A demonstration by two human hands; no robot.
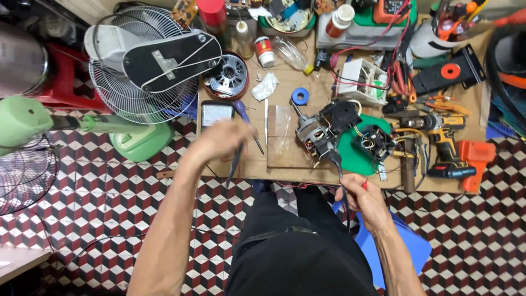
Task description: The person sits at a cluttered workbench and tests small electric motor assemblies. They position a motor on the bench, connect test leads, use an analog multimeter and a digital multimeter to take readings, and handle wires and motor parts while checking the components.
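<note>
Black trousers fill the bottom of your view, with a blue stool (408, 246) under you on the checkered floor (109, 192).

Your right hand (362, 198) sits just off the near edge of the table (285, 170). Its fingers are closed around a black cable (343, 189) that runs up to the fan motor (318, 131), and a bit of red shows at the fingertips; whether that is a wire or a tool I cannot tell.

Your left hand (224, 141) is blurred over the table's left edge. The fingers look curled around a thin dark tool (234, 163), perhaps a probe or slim screwdriver, pointing down past the edge. How tight that grip is I cannot tell.

As a judgement, you are midway. The motor lies bare on a wooden board (285, 145), out of its housing, beside a green fan part (356, 153) with loose wiring (375, 141). Nothing looks reassembled, so the wiring work and closing up seem left to do.

Farther out, a multimeter (215, 114) and a purple-handled screwdriver (244, 115) lie just beyond your left hand. A roll of blue tape (299, 96) and a second motor (229, 77) sit behind those. To the right lie a yellow cordless drill (444, 137) and an orange tool (475, 159). On the floor at left, a green fan (139, 140) lies with its wire guard (137, 82) up.
</note>
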